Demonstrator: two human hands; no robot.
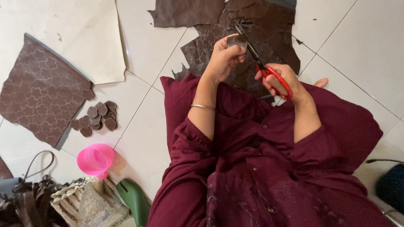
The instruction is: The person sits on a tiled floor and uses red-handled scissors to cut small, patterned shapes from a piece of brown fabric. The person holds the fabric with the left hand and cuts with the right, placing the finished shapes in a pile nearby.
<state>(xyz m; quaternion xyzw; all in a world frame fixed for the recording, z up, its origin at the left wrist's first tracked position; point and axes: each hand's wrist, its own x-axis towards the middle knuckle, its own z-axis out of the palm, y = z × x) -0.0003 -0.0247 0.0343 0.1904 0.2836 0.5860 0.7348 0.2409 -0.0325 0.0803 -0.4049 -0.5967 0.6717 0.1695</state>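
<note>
The left hand (223, 56) is raised over the lap, and its fingers (235, 51) are curled close together and pinch a small brown leather piece (237, 40). This piece has a rounded, scalloped edge and a dull, smooth surface. The right hand (281, 79) holds the scissors (263, 67): its fingers are closed through the red plastic handles, and the thin dark blades point up and to the left, where they meet the edge of the small piece. I cannot tell how wide the blades stand apart.

Under both hands, on the white tiled floor (362, 46), lies a large sheet of brown leather (256, 25), stamped with outlines of flowers and with ragged edges where shapes are cut out. The person wears a dark maroon dress (261, 168) of soft cloth with small buttons, and a thin metal bangle (203, 107) sits on the left forearm.

To the left, well apart from the hands, a small pile of cut flower pieces (96, 117) lies on the floor, just beside a second patterned brown sheet (40, 94). Near the pile stands a pink plastic cup (95, 159). A pale, smooth sheet (80, 33) lies above them.
</note>
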